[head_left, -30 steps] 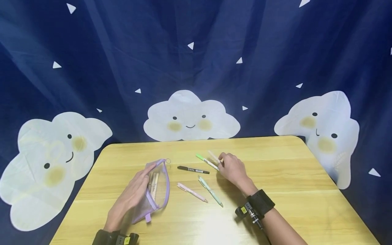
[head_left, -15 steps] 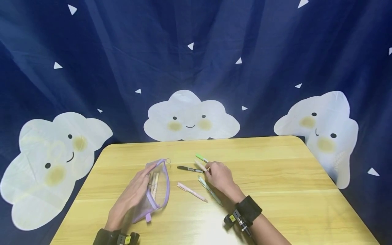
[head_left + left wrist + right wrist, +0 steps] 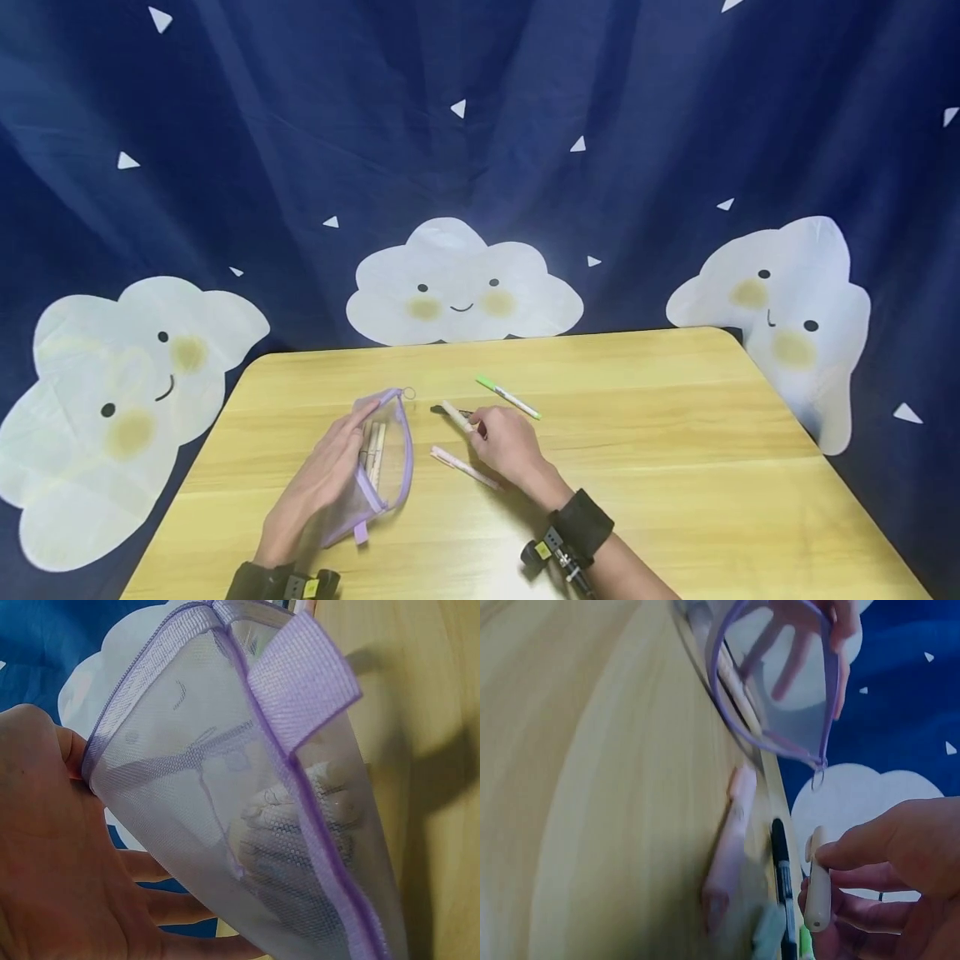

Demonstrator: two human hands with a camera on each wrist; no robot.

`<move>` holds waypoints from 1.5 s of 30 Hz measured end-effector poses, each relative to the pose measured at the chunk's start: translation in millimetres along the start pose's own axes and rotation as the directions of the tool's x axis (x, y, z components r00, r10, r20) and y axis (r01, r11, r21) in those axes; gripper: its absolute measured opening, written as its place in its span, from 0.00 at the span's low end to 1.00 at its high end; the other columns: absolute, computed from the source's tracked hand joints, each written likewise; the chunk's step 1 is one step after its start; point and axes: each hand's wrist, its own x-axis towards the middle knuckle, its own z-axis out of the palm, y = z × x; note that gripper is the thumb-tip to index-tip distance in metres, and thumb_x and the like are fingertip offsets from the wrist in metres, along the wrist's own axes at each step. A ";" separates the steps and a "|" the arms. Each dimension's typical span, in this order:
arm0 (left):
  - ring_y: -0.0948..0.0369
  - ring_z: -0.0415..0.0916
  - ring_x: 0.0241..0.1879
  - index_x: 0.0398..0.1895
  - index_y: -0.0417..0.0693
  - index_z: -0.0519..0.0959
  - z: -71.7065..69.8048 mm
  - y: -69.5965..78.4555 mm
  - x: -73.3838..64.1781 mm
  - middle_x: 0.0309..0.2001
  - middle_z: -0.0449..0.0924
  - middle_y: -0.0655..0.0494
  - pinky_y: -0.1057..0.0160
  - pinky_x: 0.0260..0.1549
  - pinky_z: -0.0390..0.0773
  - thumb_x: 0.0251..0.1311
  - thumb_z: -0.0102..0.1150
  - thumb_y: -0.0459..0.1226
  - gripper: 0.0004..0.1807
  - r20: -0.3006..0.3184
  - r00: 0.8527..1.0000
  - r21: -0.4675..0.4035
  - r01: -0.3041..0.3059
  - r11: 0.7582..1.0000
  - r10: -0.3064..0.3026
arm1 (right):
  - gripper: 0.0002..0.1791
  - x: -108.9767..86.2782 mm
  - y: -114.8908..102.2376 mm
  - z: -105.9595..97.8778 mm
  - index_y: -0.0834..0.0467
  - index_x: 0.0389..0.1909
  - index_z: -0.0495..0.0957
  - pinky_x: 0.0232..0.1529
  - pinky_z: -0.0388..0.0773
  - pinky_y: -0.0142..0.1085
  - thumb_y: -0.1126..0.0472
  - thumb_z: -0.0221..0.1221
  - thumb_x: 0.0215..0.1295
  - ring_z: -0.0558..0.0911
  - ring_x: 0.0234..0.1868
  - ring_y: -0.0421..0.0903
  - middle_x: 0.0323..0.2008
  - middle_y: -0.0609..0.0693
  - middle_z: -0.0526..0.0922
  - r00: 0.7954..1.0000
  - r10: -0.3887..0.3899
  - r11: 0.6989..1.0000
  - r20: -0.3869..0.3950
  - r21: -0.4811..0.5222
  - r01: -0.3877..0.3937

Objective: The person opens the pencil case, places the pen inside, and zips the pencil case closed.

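Observation:
A purple mesh pencil case (image 3: 407,467) lies with its zip mouth gaping at the left of the table, a few pens (image 3: 378,446) inside. My left hand (image 3: 322,471) holds its upper edge, thumb at the zip rim and the other fingers spread behind the mesh in the left wrist view. Between thumb and fingers, my right hand (image 3: 512,446) pinches a cream pen (image 3: 820,889), which points toward the case. Below it lie a black marker (image 3: 781,859), partly covered in the head view, and a pink click pen (image 3: 459,465).
A green-capped white marker (image 3: 508,397) lies behind the right hand. The end of a mint pen (image 3: 769,930) shows in the right wrist view; the right hand hides it from the head view. A blue curtain with clouds (image 3: 465,283) hangs behind the wooden table (image 3: 675,467).
My right hand has carried the cream pen left and nearer, from beside the green-capped marker to over the black marker. The left hand and pencil case have stayed in place.

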 end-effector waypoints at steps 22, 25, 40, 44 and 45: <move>0.37 0.59 0.73 0.82 0.60 0.57 -2.7 1.5 -1.7 0.76 0.60 0.38 0.25 0.64 0.60 0.83 0.24 0.44 0.29 -0.026 1.000 -0.026 -0.017 1.000 0.016 | 0.18 20.6 -80.4 47.7 0.71 0.53 0.82 0.15 0.71 0.26 0.71 0.64 0.62 0.75 0.17 0.38 0.26 0.48 0.82 0.960 0.074 0.900 0.270 0.396 -0.181; 0.37 0.59 0.73 0.82 0.59 0.57 -2.4 0.8 -1.9 0.76 0.60 0.38 0.25 0.64 0.60 0.83 0.24 0.44 0.29 -0.026 0.999 -0.032 -0.022 0.999 0.022 | 0.19 22.4 -87.8 53.9 0.71 0.53 0.83 0.15 0.72 0.26 0.73 0.63 0.60 0.74 0.16 0.37 0.23 0.48 0.81 0.959 0.078 0.895 0.272 0.404 -0.187; 0.38 0.57 0.74 0.82 0.57 0.57 -1.5 -2.6 -4.0 0.77 0.59 0.39 0.26 0.66 0.59 0.83 0.24 0.43 0.28 -0.046 0.998 -0.063 -0.044 0.997 0.041 | 0.16 25.1 -88.2 64.5 0.67 0.53 0.84 0.33 0.82 0.26 0.73 0.62 0.65 0.85 0.36 0.40 0.41 0.54 0.88 0.958 -0.016 0.907 0.285 0.407 -0.106; 0.37 0.57 0.74 0.82 0.57 0.57 -1.8 -2.8 -5.2 0.77 0.58 0.38 0.25 0.65 0.58 0.82 0.24 0.42 0.29 -0.038 0.999 -0.057 -0.034 0.998 0.032 | 0.17 22.9 -80.7 51.5 0.66 0.54 0.83 0.33 0.82 0.26 0.72 0.63 0.65 0.84 0.36 0.39 0.43 0.55 0.88 0.966 -0.035 0.915 0.255 0.397 -0.072; 0.37 0.57 0.74 0.82 0.57 0.57 -1.7 -3.0 -5.5 0.77 0.58 0.38 0.25 0.65 0.58 0.82 0.24 0.42 0.29 -0.036 0.999 -0.055 -0.030 0.998 0.028 | 0.17 22.6 -78.3 47.7 0.65 0.54 0.84 0.33 0.82 0.26 0.71 0.64 0.65 0.84 0.36 0.39 0.43 0.54 0.88 0.970 -0.045 0.925 0.239 0.377 -0.050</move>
